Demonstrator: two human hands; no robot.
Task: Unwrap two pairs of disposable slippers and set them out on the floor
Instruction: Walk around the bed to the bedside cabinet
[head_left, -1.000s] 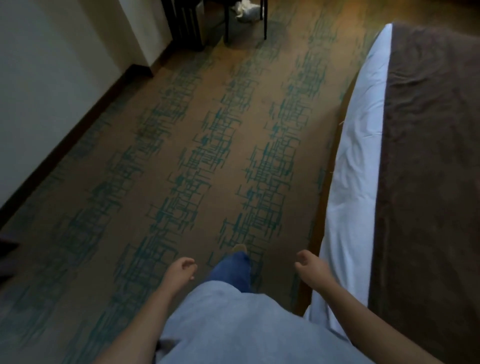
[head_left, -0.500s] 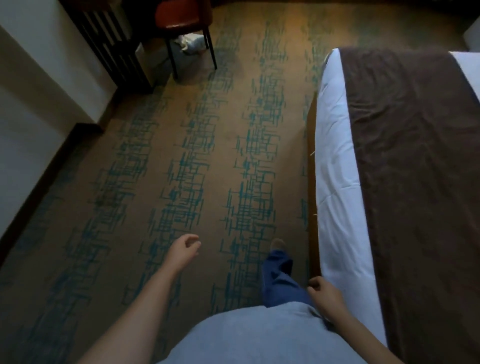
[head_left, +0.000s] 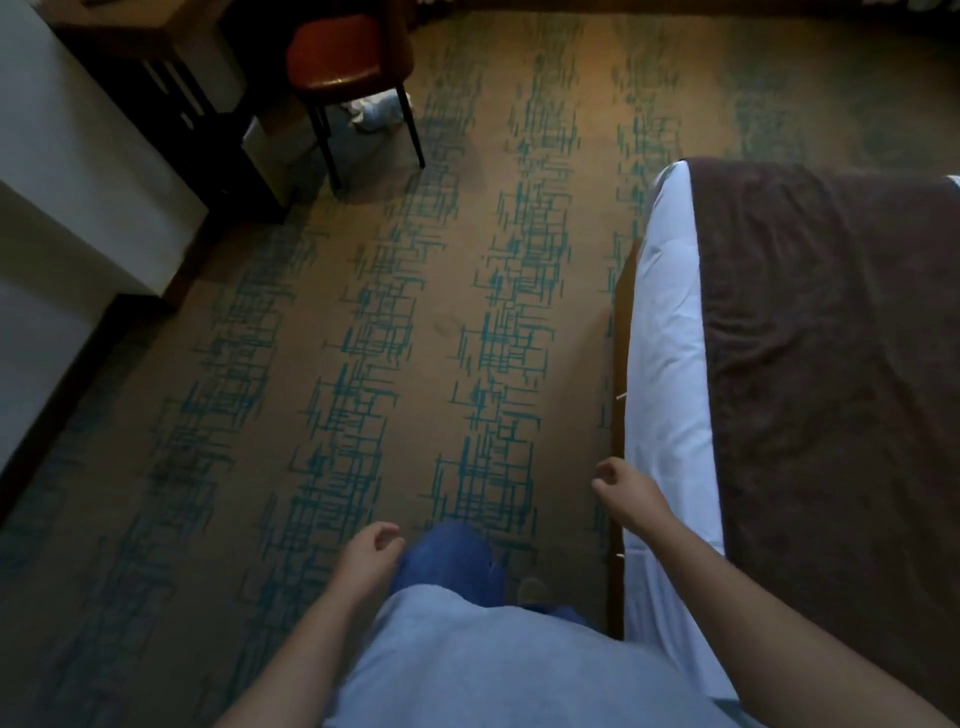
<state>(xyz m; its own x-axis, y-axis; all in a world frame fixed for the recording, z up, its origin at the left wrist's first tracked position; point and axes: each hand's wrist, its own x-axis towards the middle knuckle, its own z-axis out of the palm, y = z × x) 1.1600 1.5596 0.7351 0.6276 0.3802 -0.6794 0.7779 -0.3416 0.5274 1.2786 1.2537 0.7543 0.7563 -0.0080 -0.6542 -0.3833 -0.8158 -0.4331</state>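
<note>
A white bundle (head_left: 376, 111), possibly wrapped slippers, lies on the carpet under the red chair (head_left: 345, 52) at the far upper left; it is too small to tell for certain. My left hand (head_left: 366, 558) hangs low at the bottom centre beside my blue trouser leg, fingers loosely curled, holding nothing. My right hand (head_left: 626, 493) swings beside the bed's edge, fingers loosely curled and empty. Both hands are far from the white bundle.
A bed (head_left: 670, 338) with white sheet and brown runner (head_left: 831, 364) fills the right side. A dark wooden desk (head_left: 171, 104) stands against the white wall (head_left: 78, 156) at upper left. Patterned tan and teal carpet (head_left: 415, 338) runs between wall and bed.
I have walked forward along the bed; the chair and white bundle are nearer. My left hand dropped back beside my leg and my right hand swung forward.
</note>
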